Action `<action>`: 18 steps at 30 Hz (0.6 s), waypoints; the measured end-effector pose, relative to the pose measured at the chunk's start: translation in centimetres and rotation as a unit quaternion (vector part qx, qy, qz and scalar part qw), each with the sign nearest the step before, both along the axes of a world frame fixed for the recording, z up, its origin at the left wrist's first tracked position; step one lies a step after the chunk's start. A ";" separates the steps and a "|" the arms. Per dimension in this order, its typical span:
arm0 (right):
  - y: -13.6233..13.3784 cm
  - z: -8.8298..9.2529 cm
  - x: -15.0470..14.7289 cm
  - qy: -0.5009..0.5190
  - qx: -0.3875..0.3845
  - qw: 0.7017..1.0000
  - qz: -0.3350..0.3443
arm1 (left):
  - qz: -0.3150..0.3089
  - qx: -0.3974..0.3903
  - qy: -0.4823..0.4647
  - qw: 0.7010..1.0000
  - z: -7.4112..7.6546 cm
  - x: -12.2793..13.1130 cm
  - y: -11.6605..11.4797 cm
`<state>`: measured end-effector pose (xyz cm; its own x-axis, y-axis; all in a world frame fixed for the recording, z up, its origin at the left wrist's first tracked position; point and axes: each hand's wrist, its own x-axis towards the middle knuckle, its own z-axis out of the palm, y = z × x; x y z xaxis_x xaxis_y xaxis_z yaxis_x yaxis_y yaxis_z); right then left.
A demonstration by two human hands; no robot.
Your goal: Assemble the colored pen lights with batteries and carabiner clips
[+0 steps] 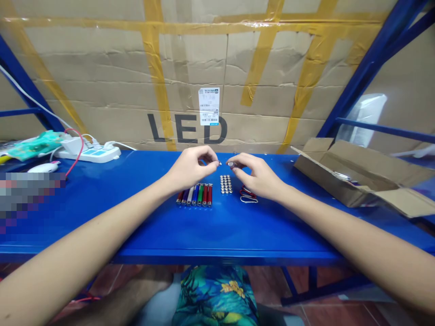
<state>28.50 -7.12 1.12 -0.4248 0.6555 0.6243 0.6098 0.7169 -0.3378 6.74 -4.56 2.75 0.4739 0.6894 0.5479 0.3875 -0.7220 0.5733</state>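
Both my hands hover over the middle of a blue table (pixel 217 231). My left hand (pixel 192 168) is closed in a pinch on a small dark metal piece at its fingertips. My right hand (pixel 254 174) pinches a small silver round part (pixel 230 164), facing the left hand. Under the left hand lies a row of several small coloured tubes (pixel 195 194), red, blue, white, green. Between the hands sits a block of several silver button cells (pixel 226 184). Red and silver carabiner clips (pixel 248 195) lie under my right hand.
An open cardboard box (pixel 356 174) stands at the right of the table. A white power strip (pixel 91 154) with plugs and a red cable sits at the back left, beside a teal wrapper (pixel 37 144). A big taped carton marked LED (pixel 217 77) walls the back.
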 end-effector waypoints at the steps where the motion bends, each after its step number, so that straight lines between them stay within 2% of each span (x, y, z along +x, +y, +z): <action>1: -0.1 0.0 -0.2 -0.001 0.007 1.000 0.009 | -0.008 -0.006 -0.030 0.999 0.1 0.4 -0.6; 4: -0.6 0.0 -0.8 -0.003 0.022 0.999 0.038 | -0.026 -0.025 -0.070 0.997 0.0 1.2 -1.7; 9: -0.9 -0.3 -1.2 -0.003 0.040 0.997 0.062 | -0.018 -0.029 -0.067 0.997 -0.3 1.3 -1.9; 14: -1.0 -0.6 -1.1 0.018 0.031 0.998 0.044 | -0.016 -0.056 -0.066 0.996 -0.1 1.2 -2.2; 18: -1.2 -0.5 -1.1 0.026 0.071 0.997 0.029 | -0.044 -0.091 -0.063 0.993 -0.1 1.3 -2.5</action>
<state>27.38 -8.30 0.63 -0.4246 0.5337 0.7313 0.5506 0.7934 -0.2594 8.01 -7.05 2.61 0.4722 0.7418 0.4762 0.2445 -0.6292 0.7378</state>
